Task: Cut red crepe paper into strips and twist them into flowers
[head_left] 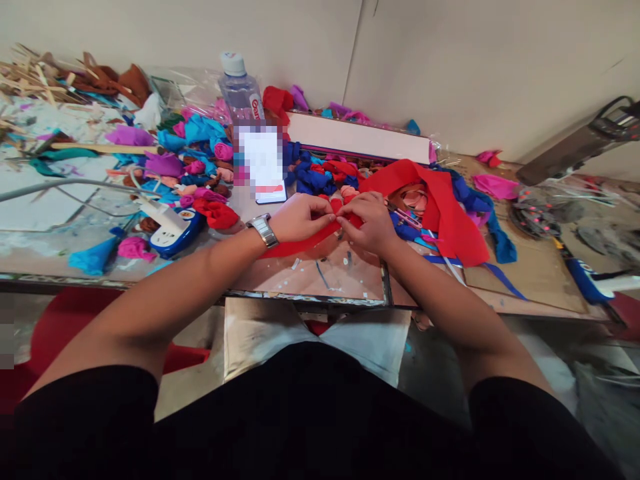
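Note:
A long strip of red fabric (450,213) loops over the table on the right and runs under both hands to the left. My left hand (303,219), with a metal watch (263,231) at the wrist, has its thumb and fingers pinched on the strip. Close beside it my right hand (369,223) is closed on the same strip, fingers bent. What lies right between the fingertips is mostly hidden. Behind the hands spreads a heap of fabric pieces (313,177) in blue, red and pink. Inside the red loop lie scissors (407,217), partly covered.
A phone (265,167) stands before a plastic bottle (240,90). To the left are a blue-and-white power strip (177,233) with a plugged-in charger, cables and fabric flowers (165,165). Thin wooden sticks (40,77) lie at the far left. A long white box (357,137) stands behind.

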Available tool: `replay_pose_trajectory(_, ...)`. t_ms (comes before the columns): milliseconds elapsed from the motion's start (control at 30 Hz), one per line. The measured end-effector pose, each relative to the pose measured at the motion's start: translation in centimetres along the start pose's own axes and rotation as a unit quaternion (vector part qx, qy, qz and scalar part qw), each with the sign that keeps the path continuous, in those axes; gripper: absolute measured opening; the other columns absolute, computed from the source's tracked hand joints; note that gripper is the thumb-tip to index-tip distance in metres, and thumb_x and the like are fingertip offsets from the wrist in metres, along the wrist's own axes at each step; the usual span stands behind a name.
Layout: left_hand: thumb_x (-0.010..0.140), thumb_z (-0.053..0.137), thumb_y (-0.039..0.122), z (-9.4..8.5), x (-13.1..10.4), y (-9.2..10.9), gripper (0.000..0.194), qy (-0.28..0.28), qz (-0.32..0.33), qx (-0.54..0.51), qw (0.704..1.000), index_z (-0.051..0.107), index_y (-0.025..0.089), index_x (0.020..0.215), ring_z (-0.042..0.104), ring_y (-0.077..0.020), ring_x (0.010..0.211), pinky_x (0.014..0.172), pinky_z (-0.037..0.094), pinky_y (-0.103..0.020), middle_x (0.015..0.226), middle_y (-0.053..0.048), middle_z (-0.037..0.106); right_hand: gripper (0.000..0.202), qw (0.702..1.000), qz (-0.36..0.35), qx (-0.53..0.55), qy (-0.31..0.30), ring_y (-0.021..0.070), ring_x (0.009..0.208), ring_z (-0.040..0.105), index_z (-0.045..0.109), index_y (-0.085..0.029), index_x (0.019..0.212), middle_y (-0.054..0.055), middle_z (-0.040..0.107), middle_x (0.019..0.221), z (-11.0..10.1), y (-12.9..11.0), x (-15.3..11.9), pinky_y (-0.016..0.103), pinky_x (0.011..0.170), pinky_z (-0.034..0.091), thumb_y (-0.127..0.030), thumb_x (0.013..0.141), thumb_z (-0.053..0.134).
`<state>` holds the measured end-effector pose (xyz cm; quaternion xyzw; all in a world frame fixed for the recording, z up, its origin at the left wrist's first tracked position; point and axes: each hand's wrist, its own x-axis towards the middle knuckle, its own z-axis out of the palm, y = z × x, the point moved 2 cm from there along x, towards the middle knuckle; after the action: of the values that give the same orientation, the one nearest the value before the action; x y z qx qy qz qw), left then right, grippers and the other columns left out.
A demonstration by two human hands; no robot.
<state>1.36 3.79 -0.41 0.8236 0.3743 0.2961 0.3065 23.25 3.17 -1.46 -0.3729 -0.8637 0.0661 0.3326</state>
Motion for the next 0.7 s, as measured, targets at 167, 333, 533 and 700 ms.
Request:
replay_pose_trajectory(167,0.103,0.056,0.046,0.13,-0.49,0.25,0.041,0.011,0.053,0.133,0.99,0.082,0.017,0.094,0.054,-0.0147,0.063,0.066,0.035,-0.032,0.073,-0.005,0.073,0.015,0.999,0.015,0.032,-0.011,0.0307,0.105,0.069,0.075,-0.024,0.094,0.007,0.081,0.096,0.37,0.37,-0.02,0.05,0.103,0.04,-0.035,0.097,0.066)
replay_pose_trajectory(333,0.104,0.056,0.043,0.46,-0.53,0.05,0.035,0.015,0.073,0.211,0.975,0.084,0.021,0.104,0.064,-0.0192,0.07,0.067,0.033,-0.034,0.084,-0.008,0.079,0.013,0.998,0.029,0.035,-0.034,0.0303,0.105,0.067,0.07,-0.024,0.093,0.008,0.076,0.096,0.63,0.33,0.08,0.049,0.1,0.04,-0.033,0.096,0.061)
replay_pose_trajectory(533,0.107,0.056,0.044,0.52,-0.45,-0.13,0.036,0.026,0.057,0.22,0.973,0.084,0.022,0.101,0.068,-0.0206,0.072,0.066,0.032,-0.034,0.084,-0.007,0.08,0.013,0.998,0.04,0.03,-0.031,0.0313,0.109,0.067,0.071,-0.024,0.096,0.009,0.078,0.102,0.35,0.25,0.03,0.049,0.101,0.038,-0.034,0.096,0.064)
replay_pose_trajectory(700,0.106,0.055,0.046,0.33,-0.37,-0.13,0.038,0.02,0.054,0.212,0.976,0.084,0.022,0.1,0.066,-0.0199,0.07,0.066,0.034,-0.034,0.082,-0.006,0.079,0.012,0.999,0.033,0.018,-0.038,0.0323,0.113,0.066,0.072,-0.024,0.095,0.008,0.08,0.101,0.14,0.13,0.04,0.05,0.103,0.036,-0.033,0.098,0.064)
